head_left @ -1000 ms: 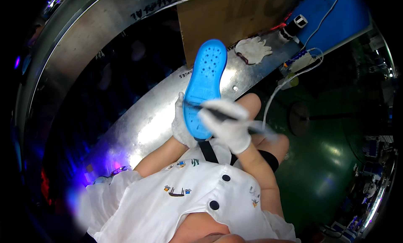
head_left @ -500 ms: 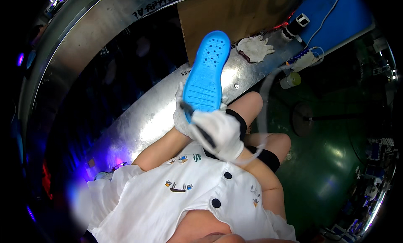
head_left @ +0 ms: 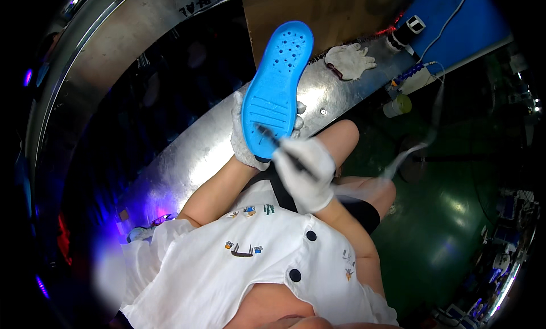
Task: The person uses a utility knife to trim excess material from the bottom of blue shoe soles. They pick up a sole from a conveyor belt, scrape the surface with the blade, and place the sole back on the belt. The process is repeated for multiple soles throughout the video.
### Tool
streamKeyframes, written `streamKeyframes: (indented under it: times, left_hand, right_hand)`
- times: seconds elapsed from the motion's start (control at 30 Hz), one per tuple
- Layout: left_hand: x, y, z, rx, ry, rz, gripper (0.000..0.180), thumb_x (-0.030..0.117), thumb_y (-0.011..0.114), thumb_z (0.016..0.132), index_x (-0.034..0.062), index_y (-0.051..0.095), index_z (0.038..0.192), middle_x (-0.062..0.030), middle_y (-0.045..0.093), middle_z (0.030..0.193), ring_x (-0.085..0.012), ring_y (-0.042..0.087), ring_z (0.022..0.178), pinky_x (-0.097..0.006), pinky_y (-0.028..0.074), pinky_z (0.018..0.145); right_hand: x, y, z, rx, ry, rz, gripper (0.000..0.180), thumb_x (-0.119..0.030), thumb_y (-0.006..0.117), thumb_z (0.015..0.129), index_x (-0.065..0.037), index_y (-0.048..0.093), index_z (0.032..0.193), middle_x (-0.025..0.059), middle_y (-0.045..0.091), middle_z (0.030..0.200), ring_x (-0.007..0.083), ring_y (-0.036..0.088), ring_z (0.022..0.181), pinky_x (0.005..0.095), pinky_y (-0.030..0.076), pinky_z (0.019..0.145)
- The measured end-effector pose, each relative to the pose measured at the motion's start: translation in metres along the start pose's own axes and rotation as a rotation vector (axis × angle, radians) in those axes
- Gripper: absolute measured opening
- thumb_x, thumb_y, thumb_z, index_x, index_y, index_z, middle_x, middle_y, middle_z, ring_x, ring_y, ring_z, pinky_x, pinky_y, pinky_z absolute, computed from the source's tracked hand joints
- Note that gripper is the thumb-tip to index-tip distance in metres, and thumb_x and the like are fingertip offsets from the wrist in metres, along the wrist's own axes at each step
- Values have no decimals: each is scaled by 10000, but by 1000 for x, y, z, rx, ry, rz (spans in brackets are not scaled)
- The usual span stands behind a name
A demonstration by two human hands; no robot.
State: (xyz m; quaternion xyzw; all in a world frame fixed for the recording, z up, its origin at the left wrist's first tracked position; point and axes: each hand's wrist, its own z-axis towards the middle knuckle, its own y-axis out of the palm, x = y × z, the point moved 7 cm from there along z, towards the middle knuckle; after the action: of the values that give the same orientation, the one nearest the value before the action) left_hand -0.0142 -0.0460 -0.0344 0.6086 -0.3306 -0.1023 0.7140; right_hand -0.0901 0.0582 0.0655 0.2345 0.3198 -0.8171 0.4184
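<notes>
My left hand (head_left: 243, 137), in a white glove, grips a bright blue shoe sole (head_left: 269, 98) from beneath and along both edges. The sole is tilted, its perforated end pointing away from me and its ribbed end close to me. In my white-gloved right hand (head_left: 307, 171) is a slim black brush-like tool (head_left: 272, 137), blurred by motion. Its dark tip lies over the sole's near end, below the ribs; whether it touches cannot be told. A pale translucent tube (head_left: 410, 151) trails rightward from the right hand.
A shiny metal bench (head_left: 193, 158) curves ahead of me beside a dark opening. On it lies a loose white glove (head_left: 349, 62) by a brown board (head_left: 324, 22). A black-and-white device (head_left: 407, 32) and a small round container (head_left: 397, 106) stand at the right, near a blue surface (head_left: 466, 27).
The sole and my left hand have shifted slightly up and left. My right hand has moved a little right, the tool tip now over the sole's inner face. The tube has swung outward right.
</notes>
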Motion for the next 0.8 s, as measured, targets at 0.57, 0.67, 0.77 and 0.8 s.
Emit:
streamKeyframes:
  times: [0.57, 0.67, 0.77, 0.8]
  left_hand:
    - [29, -16, 17, -66, -486, 428, 547, 419, 515, 966, -11, 545, 1301, -196, 616, 1210, -249, 647, 1020, -343, 560, 849]
    - [38, -24, 29, -24, -446, 693, 495, 400, 552, 951, 9, 597, 1251, -156, 642, 1168, -223, 630, 1061, -355, 526, 915]
    - [28, -18, 32, 70, -546, 557, 469, 426, 640, 900, 53, 652, 1184, -125, 665, 1124, -177, 654, 1003, -319, 542, 887]
    - [27, -9, 31, 88, -561, 524, 464, 431, 658, 890, 61, 664, 1170, -119, 670, 1115, -168, 658, 992, -312, 545, 881]
  right_hand:
    - [13, 10, -1, -475, 41, 101, 241, -27, 768, 738, -29, 707, 971, 117, 708, 1047, 247, 681, 815, 314, 540, 727]
    - [-19, 14, -7, -728, -97, -121, 271, -59, 720, 761, -89, 690, 1028, 91, 680, 1089, 241, 654, 765, 325, 540, 668]
    - [4, 0, 4, -416, -25, 86, 217, -90, 741, 754, -74, 702, 967, 90, 704, 1029, 248, 654, 746, 336, 534, 649]
    - [10, -2, 7, -406, -33, 30, 209, -96, 743, 754, -75, 705, 958, 88, 707, 1019, 248, 652, 731, 334, 533, 643]
